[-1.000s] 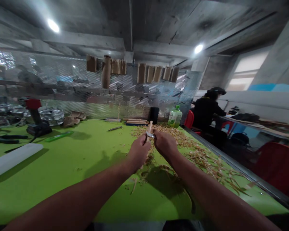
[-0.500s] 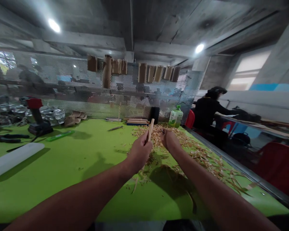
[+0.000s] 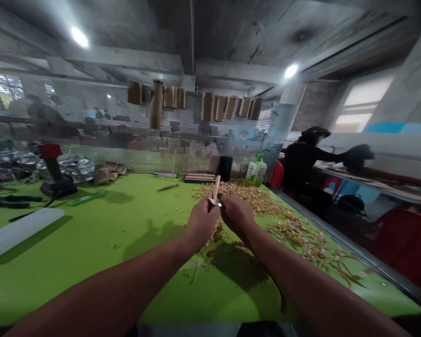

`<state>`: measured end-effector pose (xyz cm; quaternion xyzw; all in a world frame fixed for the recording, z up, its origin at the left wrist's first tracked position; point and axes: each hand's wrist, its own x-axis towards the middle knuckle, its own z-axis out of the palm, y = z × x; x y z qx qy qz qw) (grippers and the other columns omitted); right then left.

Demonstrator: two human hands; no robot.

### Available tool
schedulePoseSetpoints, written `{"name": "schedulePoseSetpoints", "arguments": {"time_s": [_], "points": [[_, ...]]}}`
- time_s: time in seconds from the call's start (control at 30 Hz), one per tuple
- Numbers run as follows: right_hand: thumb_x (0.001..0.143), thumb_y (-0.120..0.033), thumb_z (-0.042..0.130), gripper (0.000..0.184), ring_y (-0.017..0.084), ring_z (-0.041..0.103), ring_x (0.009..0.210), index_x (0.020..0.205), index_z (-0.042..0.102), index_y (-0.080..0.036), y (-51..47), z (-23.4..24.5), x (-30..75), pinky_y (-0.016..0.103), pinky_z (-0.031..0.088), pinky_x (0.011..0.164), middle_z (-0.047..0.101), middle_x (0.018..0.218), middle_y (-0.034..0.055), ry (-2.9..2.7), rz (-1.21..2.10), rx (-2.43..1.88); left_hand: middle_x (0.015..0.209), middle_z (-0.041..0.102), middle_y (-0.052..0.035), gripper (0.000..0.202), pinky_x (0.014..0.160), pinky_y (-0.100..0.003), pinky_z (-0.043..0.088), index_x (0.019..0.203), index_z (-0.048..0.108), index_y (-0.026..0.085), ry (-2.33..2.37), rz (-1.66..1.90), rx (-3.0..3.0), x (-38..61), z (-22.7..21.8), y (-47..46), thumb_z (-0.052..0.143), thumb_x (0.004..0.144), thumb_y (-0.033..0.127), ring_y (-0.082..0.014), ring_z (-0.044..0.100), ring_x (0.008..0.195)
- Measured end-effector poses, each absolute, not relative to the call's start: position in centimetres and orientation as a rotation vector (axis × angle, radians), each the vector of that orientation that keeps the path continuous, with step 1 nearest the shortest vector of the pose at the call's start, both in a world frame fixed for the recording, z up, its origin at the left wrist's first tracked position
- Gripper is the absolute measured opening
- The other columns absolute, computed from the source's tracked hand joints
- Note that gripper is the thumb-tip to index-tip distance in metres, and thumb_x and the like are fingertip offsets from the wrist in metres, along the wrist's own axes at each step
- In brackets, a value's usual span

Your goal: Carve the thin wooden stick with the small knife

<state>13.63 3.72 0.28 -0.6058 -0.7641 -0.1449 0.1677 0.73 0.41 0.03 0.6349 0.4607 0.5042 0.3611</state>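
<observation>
My left hand (image 3: 202,223) is closed around the lower part of a pale wooden stick (image 3: 216,188), gripping it so the top stands upright and clear of my fingers. My right hand (image 3: 235,216) is curled shut just beside it, and a small metal blade (image 3: 218,203) shows between the two hands, pressed up against the stick. My fingers hide most of what the right hand holds, so I can't see a handle. Holding both hands close together keeps the blade short and braced, and my forearms reach out over the green worktable (image 3: 101,285), which gives them room. Wood shavings (image 3: 235,196) lie in a loose drift under and beyond my hands. Further off, a second carving knife (image 3: 167,186) lies apart from the shavings, and a stack of wooden strips (image 3: 199,179) sits against the perforated metal screen (image 3: 101,145). A cordless drill (image 3: 52,169) stands at the left, out of my working space, while a green plastic bottle (image 3: 256,171) stands near the far edge. A co-worker in black (image 3: 305,159) sits beyond the table at the right.
</observation>
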Motion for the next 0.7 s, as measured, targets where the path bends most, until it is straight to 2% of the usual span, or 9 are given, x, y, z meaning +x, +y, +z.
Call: {"name": "schedulePoseSetpoints", "arguments": {"time_s": [0.13, 0.43, 0.57, 0.7], "points": [[0.093, -0.026, 0.038, 0.029, 0.020, 0.065, 0.084, 0.105, 0.064, -0.022, 4.1, 0.4, 14.0, 0.025, 0.037, 0.065, 0.072, 0.094, 0.0076, -2.109, -0.439, -1.804, 0.062, 0.050, 0.0036, 0.009, 0.048, -0.021, 0.026, 0.077, 0.057, 0.017, 1.246, 1.278, 1.644, 0.9, 0.2, 0.1, 0.049, 0.081, 0.019, -0.0092, 0.038, 0.052], [0.090, -0.021, 0.042, 0.027, 0.020, 0.064, 0.087, 0.106, 0.064, -0.020, 5.0, 0.8, 15.5, 0.025, 0.037, 0.070, 0.071, 0.097, 0.0089, -1.994, -0.485, -1.833, 0.063, 0.047, 0.0035, 0.022, 0.049, -0.020, 0.027, 0.096, 0.062, 0.017, 1.088, 1.217, 1.704, 0.9, 0.7, -0.9, 0.044, 0.084, 0.018, -0.0097, 0.038, 0.054], [0.092, -0.023, 0.040, 0.031, 0.021, 0.063, 0.095, 0.109, 0.065, -0.021, 6.3, 0.7, 16.6, 0.026, 0.038, 0.075, 0.071, 0.102, 0.0099, -1.916, -0.404, -1.893, 0.065, 0.048, 0.0028, 0.027, 0.047, -0.019, 0.028, 0.104, 0.062, 0.018, 1.061, 1.113, 1.637, 0.8, 0.9, -1.4, 0.045, 0.084, 0.018, -0.0097, 0.037, 0.053], [0.093, -0.023, 0.038, 0.035, 0.024, 0.066, 0.089, 0.108, 0.068, -0.015, 7.5, 0.8, 19.8, 0.028, 0.040, 0.069, 0.071, 0.098, 0.0167, -1.735, -0.276, -2.065, 0.071, 0.052, 0.0007, 0.037, 0.045, -0.020, 0.031, 0.121, 0.058, 0.017, 0.906, 0.948, 1.604, 1.2, 0.6, -3.0, 0.048, 0.088, 0.029, -0.0102, 0.038, 0.053]]}}
